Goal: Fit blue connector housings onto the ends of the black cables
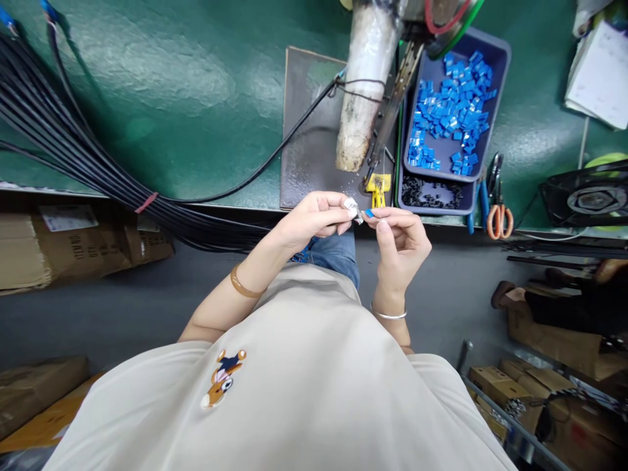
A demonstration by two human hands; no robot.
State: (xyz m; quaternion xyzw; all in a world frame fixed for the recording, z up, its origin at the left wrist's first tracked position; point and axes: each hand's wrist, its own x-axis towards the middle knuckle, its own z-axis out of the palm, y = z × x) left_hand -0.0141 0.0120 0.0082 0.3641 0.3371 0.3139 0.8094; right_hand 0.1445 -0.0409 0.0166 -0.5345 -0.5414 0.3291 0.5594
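Observation:
My left hand (pixel 321 216) is closed in a pinch near the front edge of the bench. White material, perhaps a wrap or tape, shows at its fingertips, beside a small silvery piece (pixel 359 219) whose kind I cannot make out. Close to it, my right hand (pixel 402 239) pinches a small blue plastic piece (pixel 369 213) between thumb and finger. The fingertips of both hands almost meet. Many similar blue plastic pieces (pixel 454 108) lie in a grey bin (pixel 501 62) to the right.
A whitish tube (pixel 360 98) hangs over a dark plate (pixel 309 131), with a yellow clip-like part (pixel 377 186) beside it. Bundled black cables (pixel 118 170) cross the left side. Small black parts (pixel 432 193) fill a lower bin. Orange-handled scissors (pixel 499 219) and a black fan (pixel 589 196) sit right.

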